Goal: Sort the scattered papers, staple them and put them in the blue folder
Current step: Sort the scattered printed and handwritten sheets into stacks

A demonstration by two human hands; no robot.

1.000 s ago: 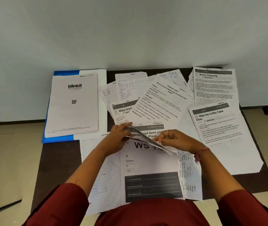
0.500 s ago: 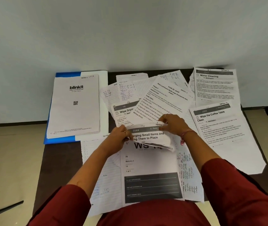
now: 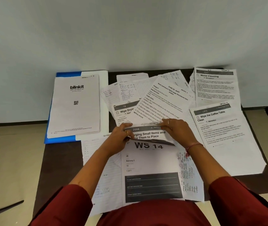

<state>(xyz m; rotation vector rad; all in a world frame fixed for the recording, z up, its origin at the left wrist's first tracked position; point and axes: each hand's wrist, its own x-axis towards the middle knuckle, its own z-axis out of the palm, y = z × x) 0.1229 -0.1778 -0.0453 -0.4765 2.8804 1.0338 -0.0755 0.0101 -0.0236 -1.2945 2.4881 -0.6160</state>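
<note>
Papers lie scattered and overlapping across a dark table set against a pale wall. At the table's far left the blue folder lies flat under a stapled "blinkit" stack. Near the middle, a sheet numbered 2644 curls above the "WS 14" page; the left hand pinches its left edge, the right hand grips its top right corner.

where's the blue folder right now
In the head view the blue folder lies at the table's far left corner, under the blinkit sheets, left of the scattered papers.
</note>
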